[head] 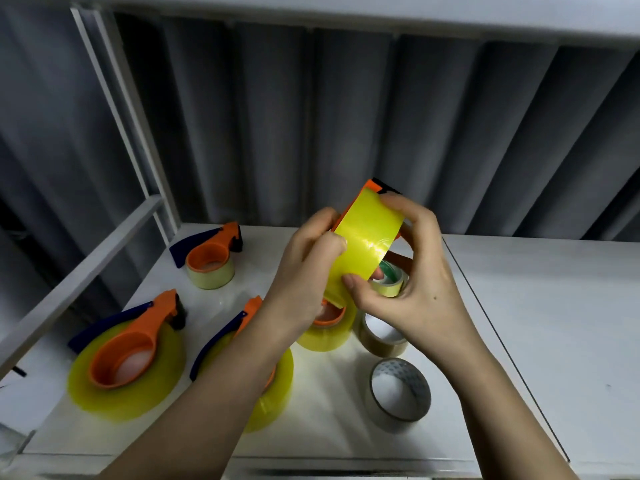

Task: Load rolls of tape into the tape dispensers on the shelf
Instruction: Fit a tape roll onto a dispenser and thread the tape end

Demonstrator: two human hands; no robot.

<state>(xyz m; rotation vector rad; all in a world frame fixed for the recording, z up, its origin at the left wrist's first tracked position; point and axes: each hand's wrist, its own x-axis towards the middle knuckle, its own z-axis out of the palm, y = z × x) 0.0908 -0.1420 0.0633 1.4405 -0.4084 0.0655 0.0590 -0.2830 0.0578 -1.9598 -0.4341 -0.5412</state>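
Both of your hands hold one yellow tape roll [369, 237] up above the white shelf [519, 306]. Your left hand [308, 258] curls round its left side; your right hand [415, 268] pinches its right side, thumb on the lower edge. An orange dispenser [375, 187] shows behind the roll. Below the roll on the shelf lie three loaded dispensers [211, 258] and loose rolls [400, 389].

Head-worn view, down onto shelf [519, 306]
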